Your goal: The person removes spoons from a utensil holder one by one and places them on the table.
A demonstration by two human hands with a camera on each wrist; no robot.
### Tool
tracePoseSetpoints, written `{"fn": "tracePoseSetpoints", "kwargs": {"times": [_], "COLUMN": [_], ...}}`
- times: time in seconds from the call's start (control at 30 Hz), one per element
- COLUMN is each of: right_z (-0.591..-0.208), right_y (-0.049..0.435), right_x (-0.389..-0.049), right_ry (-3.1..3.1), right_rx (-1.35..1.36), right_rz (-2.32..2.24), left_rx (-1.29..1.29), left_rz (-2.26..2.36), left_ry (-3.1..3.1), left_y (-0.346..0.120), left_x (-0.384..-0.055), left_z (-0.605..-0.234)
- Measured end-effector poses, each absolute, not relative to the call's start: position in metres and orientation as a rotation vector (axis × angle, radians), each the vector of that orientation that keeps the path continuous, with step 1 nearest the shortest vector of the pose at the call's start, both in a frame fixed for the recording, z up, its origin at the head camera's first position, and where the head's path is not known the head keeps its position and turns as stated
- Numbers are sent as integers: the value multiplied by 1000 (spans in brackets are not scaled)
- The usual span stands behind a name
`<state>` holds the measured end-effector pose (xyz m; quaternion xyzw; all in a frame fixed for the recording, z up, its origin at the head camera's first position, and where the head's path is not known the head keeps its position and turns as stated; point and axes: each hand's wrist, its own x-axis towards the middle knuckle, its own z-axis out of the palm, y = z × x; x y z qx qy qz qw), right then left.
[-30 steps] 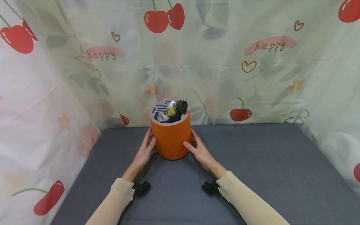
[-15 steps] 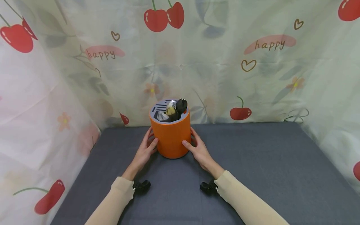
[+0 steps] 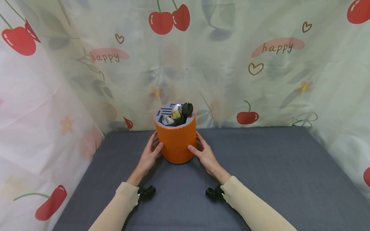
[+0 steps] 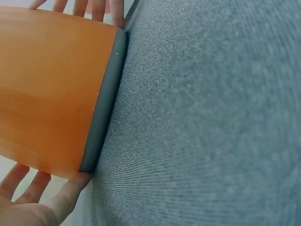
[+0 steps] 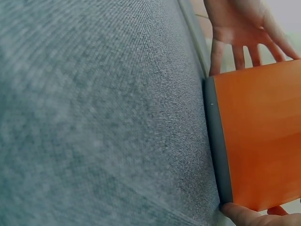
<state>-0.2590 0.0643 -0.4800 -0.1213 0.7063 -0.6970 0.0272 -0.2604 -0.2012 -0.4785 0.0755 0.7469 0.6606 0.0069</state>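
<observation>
Head view: orange tub [image 3: 177, 144] upright toward the back of the dark surface [image 3: 274, 176], clasped between the left hand [image 3: 148, 157] on one side and the right hand [image 3: 207, 157] on the other, thumbs at the front, fingers reaching around the sides. Across the top, a slotted lid [image 3: 165, 110], with a black piece [image 3: 187, 109], a gold piece [image 3: 175, 114] and silver pieces [image 3: 167, 120] lodged in its opening, too small to identify. By the look of it, holding with both hands in progress: pieces already in the tub, hold in place, letting go not yet done; anything else left, impossible to judge. Compared with a second ago, hardly any difference: tub in the same spot, contents alike, left thumb perhaps slightly further over the front. Left wrist view: dark base [image 4: 104, 113] down on the surface with no clear gap, fingers of both hands spread at opposite sides. Right wrist view: same hold from the other side, a right fingertip beside the base; firmness of grip, cannot tell.
</observation>
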Motion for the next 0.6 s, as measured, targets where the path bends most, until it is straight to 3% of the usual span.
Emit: {"fn": "tracePoseSetpoints", "kwargs": {"times": [0.6], "right_z": [-465], "right_y": [83], "right_x": [-264], "right_ry": [2101], "right_rx": [-359], "right_rz": [-2172], "left_rx": [249], "left_rz": [2115], "left_ry": [2320], "left_y": [-184], "left_x": [-263], "left_z": [-469]}}
